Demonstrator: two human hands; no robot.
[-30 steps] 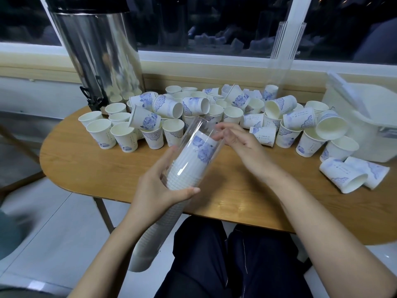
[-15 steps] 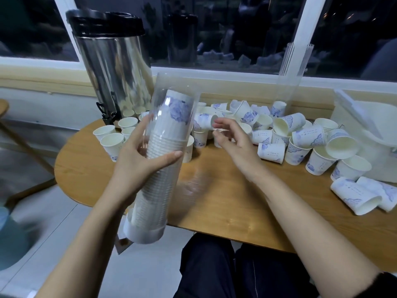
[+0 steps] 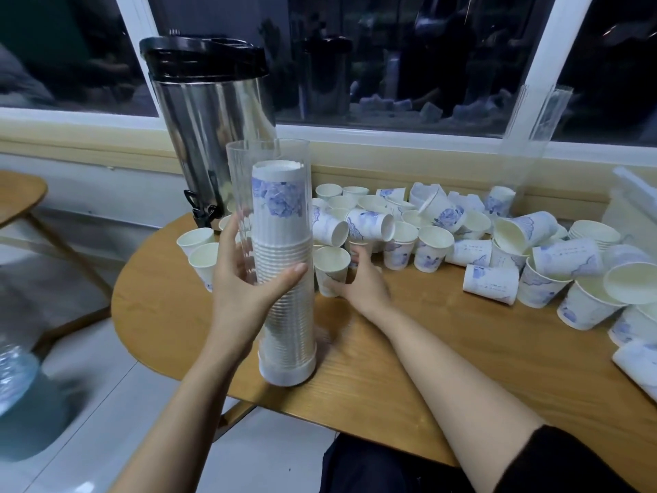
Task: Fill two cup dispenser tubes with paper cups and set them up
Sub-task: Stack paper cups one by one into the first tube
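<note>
- Left hand (image 3: 245, 282): fingers wrapped around the upright dispenser tube (image 3: 275, 222), mid-height; light, slick, likely tippy.
- Right hand (image 3: 362, 284): fingers curled around a paper cup (image 3: 331, 270); crushable, hold gently.

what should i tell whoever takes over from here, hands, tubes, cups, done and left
Left hand: gripping the clear dispenser tube, which stands upright near the front edge of the wooden table.
Right hand: reaching to an upright loose paper cup just behind the tube; whether it has a grip on it cannot be told.
Done: this tube holds a nested cup stack reaching most of the way up, some room left at the top.
Second tube: stands at the window, looks empty.
Left: top up this tube, fill the second from the cup pile, set both up.
</note>
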